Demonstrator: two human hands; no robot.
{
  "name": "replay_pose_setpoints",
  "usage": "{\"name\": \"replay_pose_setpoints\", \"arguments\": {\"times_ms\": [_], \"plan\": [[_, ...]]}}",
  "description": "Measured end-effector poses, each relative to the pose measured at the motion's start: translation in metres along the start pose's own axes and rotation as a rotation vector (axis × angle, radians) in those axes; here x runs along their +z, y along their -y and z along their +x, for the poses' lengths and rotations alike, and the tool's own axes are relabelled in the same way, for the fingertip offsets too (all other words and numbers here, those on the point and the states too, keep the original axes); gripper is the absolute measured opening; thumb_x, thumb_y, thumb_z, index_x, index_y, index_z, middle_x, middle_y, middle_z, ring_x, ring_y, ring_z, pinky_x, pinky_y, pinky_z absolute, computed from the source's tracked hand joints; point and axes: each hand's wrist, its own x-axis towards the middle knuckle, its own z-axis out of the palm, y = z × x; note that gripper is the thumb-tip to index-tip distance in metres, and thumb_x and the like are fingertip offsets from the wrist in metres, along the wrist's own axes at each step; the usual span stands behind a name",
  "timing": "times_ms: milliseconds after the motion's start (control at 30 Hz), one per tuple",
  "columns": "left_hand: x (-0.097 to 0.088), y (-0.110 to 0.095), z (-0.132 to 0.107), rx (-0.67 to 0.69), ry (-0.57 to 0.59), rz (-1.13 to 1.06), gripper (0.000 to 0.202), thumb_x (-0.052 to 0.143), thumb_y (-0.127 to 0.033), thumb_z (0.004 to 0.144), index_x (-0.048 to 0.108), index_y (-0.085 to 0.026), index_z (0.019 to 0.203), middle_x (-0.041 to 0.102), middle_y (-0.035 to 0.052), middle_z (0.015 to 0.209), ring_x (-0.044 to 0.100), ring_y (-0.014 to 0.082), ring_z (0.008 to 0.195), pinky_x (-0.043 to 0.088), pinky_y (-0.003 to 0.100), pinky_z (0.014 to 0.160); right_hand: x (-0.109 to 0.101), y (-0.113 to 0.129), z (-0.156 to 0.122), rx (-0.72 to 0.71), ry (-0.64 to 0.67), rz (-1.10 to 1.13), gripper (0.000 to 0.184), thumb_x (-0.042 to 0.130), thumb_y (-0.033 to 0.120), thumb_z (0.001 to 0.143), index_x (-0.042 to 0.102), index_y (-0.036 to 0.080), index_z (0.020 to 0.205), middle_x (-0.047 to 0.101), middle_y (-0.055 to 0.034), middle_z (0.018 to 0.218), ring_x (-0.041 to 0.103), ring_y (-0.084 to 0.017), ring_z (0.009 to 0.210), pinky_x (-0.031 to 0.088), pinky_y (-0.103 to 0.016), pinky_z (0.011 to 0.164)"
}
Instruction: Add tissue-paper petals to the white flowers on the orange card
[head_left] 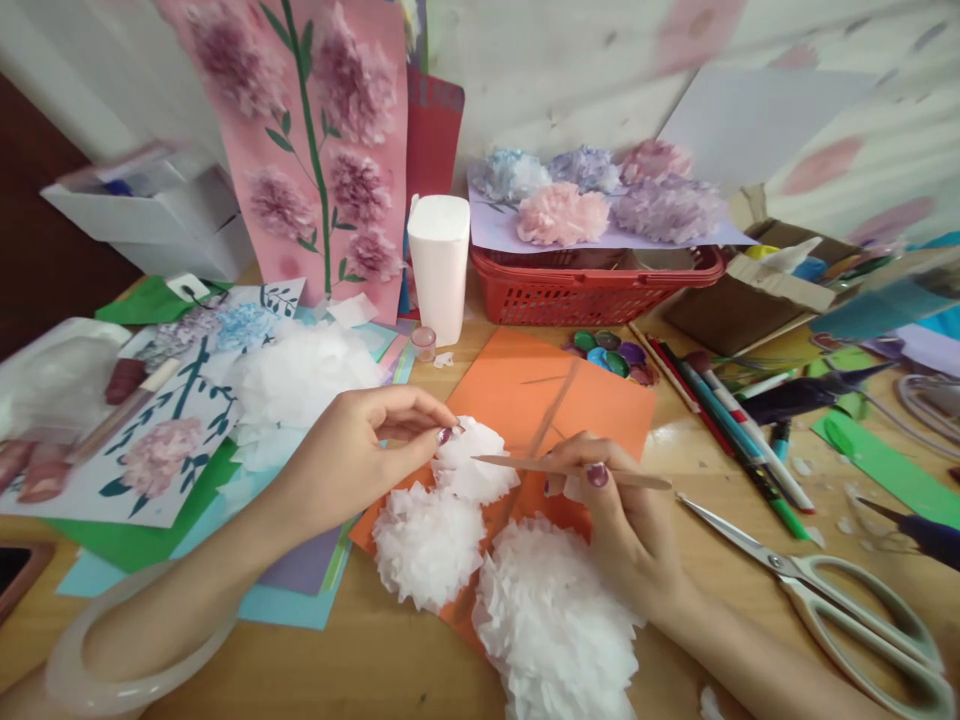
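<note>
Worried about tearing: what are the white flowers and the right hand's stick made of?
The white flowers look like tissue paper: matte, thin crinkled layers, frayed edges. The stick in the right hand is probably wood or bamboo: pale tan, dull.

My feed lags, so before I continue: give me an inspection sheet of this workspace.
surface: wooden table, orange paper sheet under the work.
job's things: small white tissue flower, larger white tissue flowers beside it, wooden stick.
clutter: scissors, markers, red basket, coloured papers.
grips: left hand pinches the small white tissue flower; right hand holds the wooden stick.
cables: nothing seen.
surroundings: pink flower card, white container.
</note>
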Motion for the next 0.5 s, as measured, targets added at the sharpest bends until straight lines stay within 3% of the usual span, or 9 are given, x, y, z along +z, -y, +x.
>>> {"name": "replay_pose_setpoints", "arguments": {"times_ms": [133, 333, 500], "plan": [[0.004, 0.013, -0.003, 0.151, -0.076, 0.117, 0.011, 0.066, -0.019, 0.084, 0.076, -0.022, 0.084, 0.08, -0.0009, 0.086, 0.073, 0.0165, 0.08, 0.057, 0.028, 0.075, 0.0, -0.003, 0.0, -0.073, 0.104, -0.042, 0.026, 0.041, 0.034, 0.108, 0.066, 0.028, 0.107, 0.065, -0.001, 0.083, 0.06, -0.018, 0.075, 0.046, -0.033, 0.067], [0.01, 0.035, -0.005, 0.479, -0.169, 0.204, 0.016, 0.067, -0.009, 0.087, 0.075, -0.023, 0.086, 0.08, -0.0004, 0.084, 0.073, 0.0155, 0.078, 0.057, 0.028, 0.074, -0.006, -0.006, -0.005, -0.062, 0.227, 0.016, 0.026, 0.038, 0.03, 0.107, 0.063, 0.028, 0.111, 0.063, -0.0042, 0.084, 0.06, -0.022, 0.078, 0.048, -0.037, 0.068], [0.013, 0.044, -0.008, 0.574, -0.119, 0.324, 0.02, 0.062, -0.01, 0.092, 0.07, -0.027, 0.098, 0.078, -0.0014, 0.081, 0.071, 0.0163, 0.075, 0.056, 0.03, 0.07, -0.009, -0.005, -0.004, -0.097, 0.27, 0.006, 0.025, 0.038, 0.032, 0.106, 0.062, 0.029, 0.111, 0.062, -0.0037, 0.081, 0.058, -0.023, 0.077, 0.049, -0.044, 0.077]]}}
